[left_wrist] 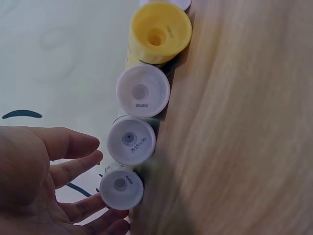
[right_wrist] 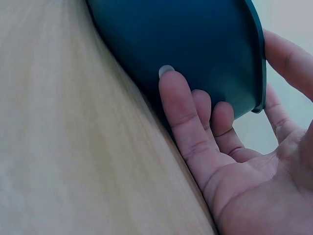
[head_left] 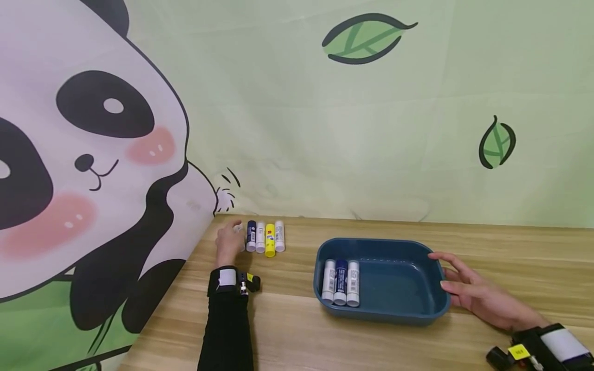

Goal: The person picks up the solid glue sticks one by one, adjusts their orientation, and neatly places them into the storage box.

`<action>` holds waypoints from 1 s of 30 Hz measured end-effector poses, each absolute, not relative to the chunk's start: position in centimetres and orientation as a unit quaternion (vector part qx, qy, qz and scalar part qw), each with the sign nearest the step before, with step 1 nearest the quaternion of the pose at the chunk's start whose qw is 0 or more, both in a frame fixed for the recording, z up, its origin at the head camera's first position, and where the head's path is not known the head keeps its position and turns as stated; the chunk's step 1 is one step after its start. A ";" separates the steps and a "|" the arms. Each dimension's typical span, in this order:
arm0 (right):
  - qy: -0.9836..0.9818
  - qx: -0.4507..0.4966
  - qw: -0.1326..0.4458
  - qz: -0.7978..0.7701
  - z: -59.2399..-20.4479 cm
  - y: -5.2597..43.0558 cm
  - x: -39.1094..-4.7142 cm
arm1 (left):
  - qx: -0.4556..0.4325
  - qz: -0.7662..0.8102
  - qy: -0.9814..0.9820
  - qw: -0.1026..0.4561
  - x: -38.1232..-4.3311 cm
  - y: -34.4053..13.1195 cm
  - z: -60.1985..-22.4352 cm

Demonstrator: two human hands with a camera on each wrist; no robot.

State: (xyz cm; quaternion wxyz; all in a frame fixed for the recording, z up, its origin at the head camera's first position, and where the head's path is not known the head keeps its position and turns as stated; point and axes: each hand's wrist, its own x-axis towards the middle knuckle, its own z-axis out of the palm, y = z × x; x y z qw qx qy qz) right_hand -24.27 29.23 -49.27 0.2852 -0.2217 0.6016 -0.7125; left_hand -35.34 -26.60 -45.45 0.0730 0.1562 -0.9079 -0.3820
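My left hand [head_left: 229, 243] reaches to the left end of a row of upright glue sticks. Its fingers are spread beside the outermost white glue stick [left_wrist: 122, 187], the farther ones at or behind it; contact is unclear. Along the row stand a dark-blue-capped glue stick [head_left: 251, 236], a white one [head_left: 260, 237], a yellow one [head_left: 270, 240] and another white one [head_left: 279, 236]. My right hand [head_left: 482, 293] holds the right end of a blue plastic bin [head_left: 385, 315], two digits at its rim, the other fingertips against its outer wall. Three glue sticks [head_left: 341, 282] lie side by side at the bin's left end.
The wooden table [head_left: 287, 335] runs back to a pale green cloth [head_left: 297, 129] with printed leaves. A printed panda [head_left: 111, 154] covers the cloth on the left, alongside the table's left edge. Wood surface lies between the row and the bin.
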 end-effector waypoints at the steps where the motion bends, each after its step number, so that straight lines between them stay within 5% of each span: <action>1: 0.602 -0.222 0.285 -0.712 -49.3 29.2 -24.3 | 0.156 -0.382 -0.908 0.073 -35.3 -26.6 -45.5; 30: 0.604 -0.222 0.282 -0.712 -49.6 29.3 -24.4 | 0.197 -0.368 -0.906 0.075 -34.9 -25.8 -45.4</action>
